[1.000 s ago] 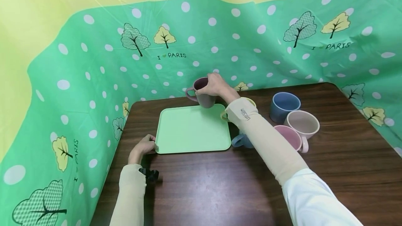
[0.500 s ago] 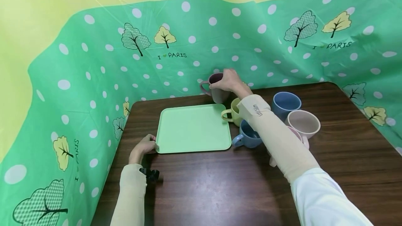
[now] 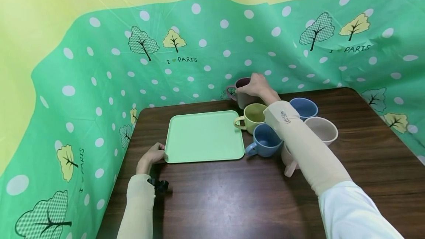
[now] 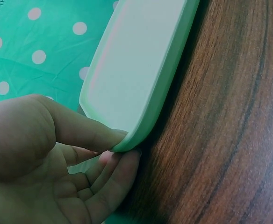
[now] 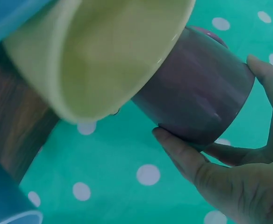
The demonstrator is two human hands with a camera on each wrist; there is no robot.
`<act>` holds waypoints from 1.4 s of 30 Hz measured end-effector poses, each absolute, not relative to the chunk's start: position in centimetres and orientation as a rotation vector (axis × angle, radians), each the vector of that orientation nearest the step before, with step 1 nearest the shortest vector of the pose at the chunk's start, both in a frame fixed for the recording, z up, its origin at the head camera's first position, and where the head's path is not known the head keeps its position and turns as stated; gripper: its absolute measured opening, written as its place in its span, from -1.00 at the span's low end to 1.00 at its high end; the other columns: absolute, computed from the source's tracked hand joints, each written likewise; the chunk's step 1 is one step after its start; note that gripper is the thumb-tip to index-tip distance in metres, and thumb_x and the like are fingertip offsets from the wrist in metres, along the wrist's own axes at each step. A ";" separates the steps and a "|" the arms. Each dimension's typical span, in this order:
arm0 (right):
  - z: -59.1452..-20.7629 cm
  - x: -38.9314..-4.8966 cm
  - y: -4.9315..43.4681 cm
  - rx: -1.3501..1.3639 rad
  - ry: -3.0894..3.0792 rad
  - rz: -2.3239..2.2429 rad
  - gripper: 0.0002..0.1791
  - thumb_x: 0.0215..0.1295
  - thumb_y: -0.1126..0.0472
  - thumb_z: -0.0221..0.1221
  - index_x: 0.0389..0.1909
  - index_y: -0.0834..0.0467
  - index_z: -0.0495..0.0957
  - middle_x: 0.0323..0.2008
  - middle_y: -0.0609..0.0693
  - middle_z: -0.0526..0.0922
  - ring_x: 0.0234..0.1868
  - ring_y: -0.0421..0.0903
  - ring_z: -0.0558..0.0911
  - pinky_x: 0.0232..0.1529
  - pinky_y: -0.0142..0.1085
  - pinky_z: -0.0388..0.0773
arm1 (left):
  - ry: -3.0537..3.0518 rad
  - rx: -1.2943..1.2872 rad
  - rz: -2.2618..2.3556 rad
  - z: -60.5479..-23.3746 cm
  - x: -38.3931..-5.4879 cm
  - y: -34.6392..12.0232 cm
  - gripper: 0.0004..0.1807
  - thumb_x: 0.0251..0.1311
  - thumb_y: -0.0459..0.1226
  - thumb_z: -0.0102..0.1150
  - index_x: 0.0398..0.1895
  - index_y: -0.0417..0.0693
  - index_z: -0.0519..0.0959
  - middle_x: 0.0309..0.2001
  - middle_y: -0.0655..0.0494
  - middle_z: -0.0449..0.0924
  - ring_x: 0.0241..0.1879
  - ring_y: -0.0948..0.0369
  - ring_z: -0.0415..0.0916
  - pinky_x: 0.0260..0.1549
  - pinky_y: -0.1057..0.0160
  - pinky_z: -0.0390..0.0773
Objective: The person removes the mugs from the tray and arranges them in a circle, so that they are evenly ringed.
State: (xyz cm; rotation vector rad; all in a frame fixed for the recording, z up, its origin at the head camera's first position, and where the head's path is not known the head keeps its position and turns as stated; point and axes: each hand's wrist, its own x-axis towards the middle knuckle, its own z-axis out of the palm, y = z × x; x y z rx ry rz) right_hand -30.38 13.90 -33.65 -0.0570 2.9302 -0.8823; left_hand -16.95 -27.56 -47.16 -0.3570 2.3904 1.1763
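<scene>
My right hand [image 3: 257, 86] grips a dark mauve mug [image 3: 245, 99] near its rim, behind the yellow mug [image 3: 254, 113]. Its handle points left. In the right wrist view, thumb and fingers span the mauve mug [image 5: 197, 88], and the yellow mug [image 5: 113, 56] covers part of it. With thumb on top and fingers below, my left hand [image 4: 57, 154] pinches a corner of the light green tray [image 4: 141, 60]. In the head view this left hand [image 3: 153, 154] lies at the front left corner of the tray [image 3: 204, 137].
Right of the tray stand a blue mug [image 3: 266, 141], a pale pink mug [image 3: 289, 158] partly under my sleeve, a second blue mug [image 3: 303, 108] and a whitish mug [image 3: 322, 128]. The dark wooden table [image 3: 212, 198] meets a green dotted curtain [image 3: 212, 54] behind.
My right hand has carried the mauve mug rightward, from above the tray's back edge to behind the yellow mug. The left hand and tray have stayed in place.
</scene>
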 end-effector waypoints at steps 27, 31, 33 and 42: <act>-34.6 -29.1 18.6 0.105 2.907 -0.905 -0.09 0.05 -0.16 0.28 0.20 0.38 0.16 0.06 0.36 0.28 0.02 0.23 0.36 -0.02 0.10 0.46 | 2.415 -0.334 1.138 -45.9 -16.3 -26.9 -0.67 0.05 -0.46 0.03 -0.09 -0.31 0.27 -0.20 -0.15 0.34 -0.21 0.04 0.37 -0.23 0.21 0.43; -34.8 -29.1 19.1 0.120 2.917 -0.876 -0.05 0.05 -0.18 0.27 0.22 0.39 0.13 0.08 0.39 0.25 0.03 0.26 0.32 0.00 0.14 0.42 | 2.431 -0.359 1.112 -46.1 -16.3 -26.9 -0.67 0.06 -0.48 0.02 -0.07 -0.30 0.27 -0.18 -0.13 0.33 -0.17 0.03 0.35 -0.20 0.20 0.41; -34.9 -29.0 19.4 0.124 2.918 -0.864 -0.03 0.05 -0.19 0.26 0.24 0.39 0.09 0.10 0.41 0.23 0.04 0.27 0.31 0.01 0.16 0.41 | 2.427 -0.361 1.115 -46.1 -16.2 -26.9 -0.67 0.06 -0.48 0.01 -0.07 -0.30 0.26 -0.18 -0.14 0.33 -0.17 0.03 0.35 -0.20 0.20 0.41; -35.4 -28.5 19.9 0.154 2.914 -0.843 0.08 0.04 -0.19 0.26 0.31 0.39 -0.08 0.12 0.48 0.15 0.01 0.35 0.33 -0.01 0.20 0.41 | 2.441 -0.366 1.080 -46.0 -16.3 -26.9 -0.68 0.08 -0.46 0.02 -0.07 -0.28 0.28 -0.16 -0.14 0.34 -0.12 -0.01 0.33 -0.12 0.13 0.36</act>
